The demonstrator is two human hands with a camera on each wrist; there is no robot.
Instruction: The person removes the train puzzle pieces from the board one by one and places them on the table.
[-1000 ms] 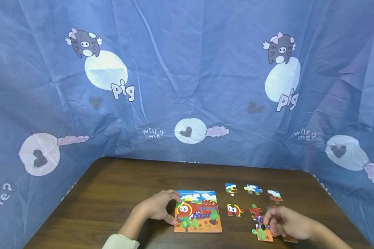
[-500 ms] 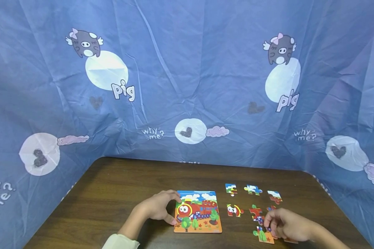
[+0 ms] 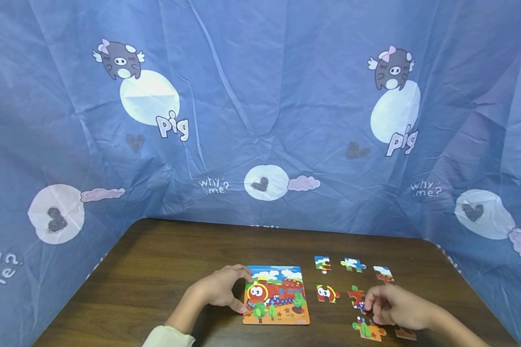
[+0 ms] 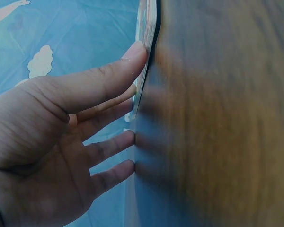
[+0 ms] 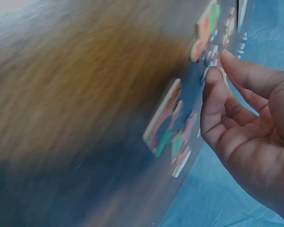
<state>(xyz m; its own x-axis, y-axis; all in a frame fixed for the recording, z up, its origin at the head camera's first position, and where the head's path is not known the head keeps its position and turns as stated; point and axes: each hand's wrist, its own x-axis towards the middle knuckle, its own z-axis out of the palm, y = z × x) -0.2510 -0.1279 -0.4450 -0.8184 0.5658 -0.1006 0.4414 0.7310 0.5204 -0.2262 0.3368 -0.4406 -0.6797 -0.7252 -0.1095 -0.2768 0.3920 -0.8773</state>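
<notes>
In the head view my left hand [image 3: 219, 289] rests at the left edge of a square train picture board [image 3: 282, 313]. Its thumb and a finger touch that edge, the other fingers spread out straight in the left wrist view. My right hand [image 3: 392, 306], fingers loosely bent, hovers over the loose jigsaw pieces at the right. Just below its fingertips lies a piece with a green plant on orange [image 3: 366, 331]. A red piece [image 3: 357, 300] is beside the fingers. Nothing shows between thumb and fingers in the right wrist view. Part of the group is hidden behind this hand.
Further back lie three sky pieces, the middle one [image 3: 353, 264] blue and white. A piece with the train's eyes [image 3: 326, 293] is right of the board. A brown-orange piece [image 3: 405, 332] lies below the right hand. Blue printed cloth [image 3: 265, 231] borders the dark wooden table [image 3: 178, 250].
The plant piece has shifted slightly down and right. My right hand has then lifted a little off it, uncovering its right tab. The left hand and the board stay put.
</notes>
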